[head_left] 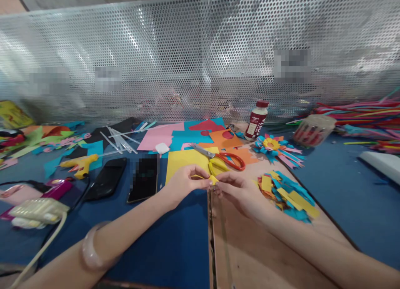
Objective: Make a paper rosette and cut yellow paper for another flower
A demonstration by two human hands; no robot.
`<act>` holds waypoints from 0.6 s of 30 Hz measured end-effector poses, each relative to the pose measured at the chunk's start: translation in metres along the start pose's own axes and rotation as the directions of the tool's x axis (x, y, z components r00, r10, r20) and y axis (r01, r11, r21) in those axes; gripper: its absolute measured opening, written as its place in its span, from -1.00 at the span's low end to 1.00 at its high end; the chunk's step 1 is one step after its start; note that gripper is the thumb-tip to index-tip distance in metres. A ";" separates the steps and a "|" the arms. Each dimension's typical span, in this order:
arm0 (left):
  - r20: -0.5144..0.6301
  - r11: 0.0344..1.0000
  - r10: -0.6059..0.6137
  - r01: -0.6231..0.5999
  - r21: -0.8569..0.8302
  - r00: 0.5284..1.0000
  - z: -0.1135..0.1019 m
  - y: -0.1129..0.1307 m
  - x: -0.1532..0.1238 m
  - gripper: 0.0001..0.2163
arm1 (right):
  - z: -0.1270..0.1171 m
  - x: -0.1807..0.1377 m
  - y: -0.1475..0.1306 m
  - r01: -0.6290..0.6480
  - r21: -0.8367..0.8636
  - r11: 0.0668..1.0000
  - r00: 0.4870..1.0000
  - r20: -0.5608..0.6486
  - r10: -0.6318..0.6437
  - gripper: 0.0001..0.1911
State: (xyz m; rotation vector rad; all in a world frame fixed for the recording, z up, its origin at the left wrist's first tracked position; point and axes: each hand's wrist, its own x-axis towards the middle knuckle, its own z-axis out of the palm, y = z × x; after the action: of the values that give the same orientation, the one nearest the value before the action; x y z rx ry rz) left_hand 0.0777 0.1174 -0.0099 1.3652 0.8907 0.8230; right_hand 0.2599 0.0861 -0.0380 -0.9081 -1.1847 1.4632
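Between my two hands is a small folded piece of yellow paper. My left hand pinches it from the left, thumb and forefinger closed. From the other side my right hand grips it with its fingertips. Just beyond lie red-handled scissors, pointing left, with a yellow-handled tool against them; its far part is hidden. A yellow sheet lies under the scissors. Right of my right hand is a heap of cut blue, yellow and orange paper strips. Behind it rests a layered paper flower.
A bottle and a clear tub stand at the back right. A yellow glue gun, two dark phones and a power strip lie left. Coloured sheets spread before a perforated metal screen.
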 end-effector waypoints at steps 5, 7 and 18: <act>0.005 1.000 0.010 -0.009 -0.027 1.000 0.000 -0.001 0.002 -0.74 | 0.002 -0.002 -0.005 -0.023 -0.090 0.996 1.000 -0.020 0.021 -0.79; -0.011 1.000 0.013 -0.013 0.009 1.000 0.000 0.000 0.002 -0.72 | 0.003 -0.004 -0.008 -0.030 -0.192 0.981 0.999 -0.038 0.023 -0.79; -0.018 0.995 0.009 -0.007 0.097 1.000 0.001 0.002 0.000 -0.74 | 0.004 -0.008 -0.016 -0.034 -0.484 0.875 0.994 -0.107 -0.020 -0.83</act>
State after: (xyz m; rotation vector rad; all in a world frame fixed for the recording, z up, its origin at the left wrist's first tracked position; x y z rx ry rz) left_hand 0.0783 0.1174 -0.0082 1.4485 0.9502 0.8085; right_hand 0.2616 0.0782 -0.0219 -1.3148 -1.4993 1.1154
